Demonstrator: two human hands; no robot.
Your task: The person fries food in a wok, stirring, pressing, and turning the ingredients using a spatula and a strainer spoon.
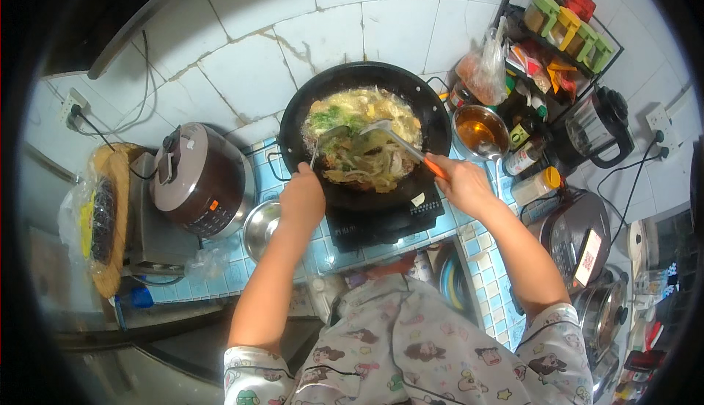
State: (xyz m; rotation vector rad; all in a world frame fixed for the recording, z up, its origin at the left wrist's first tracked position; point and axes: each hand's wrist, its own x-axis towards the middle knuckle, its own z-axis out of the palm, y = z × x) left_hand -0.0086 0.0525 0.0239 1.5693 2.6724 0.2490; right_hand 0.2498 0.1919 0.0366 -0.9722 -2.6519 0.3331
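Note:
A large black wok [366,75] stands on a black induction cooker [360,234]. In it is a yellowish stew [379,157] with pale slices, leafy pieces and chopped green herbs at the left. My left hand [303,196] is closed round the handle of a metal ladle or spoon [336,131], whose dark bowl rests on the food. From the right, my right hand [461,182] grips the orange handle of a metal spatula [404,144], its head at the middle of the food. A pale piece [418,199] lies on the wok's lower right wall.
A steel bowl [256,232] and an electric pressure cooker [201,185] stand left. A steel pot of orange-brown liquid [479,130] with a spoon, bottles [525,157], a blender [597,124] and a spice rack [572,42] crowd the right. A tiled wall [330,31] rises behind the wok.

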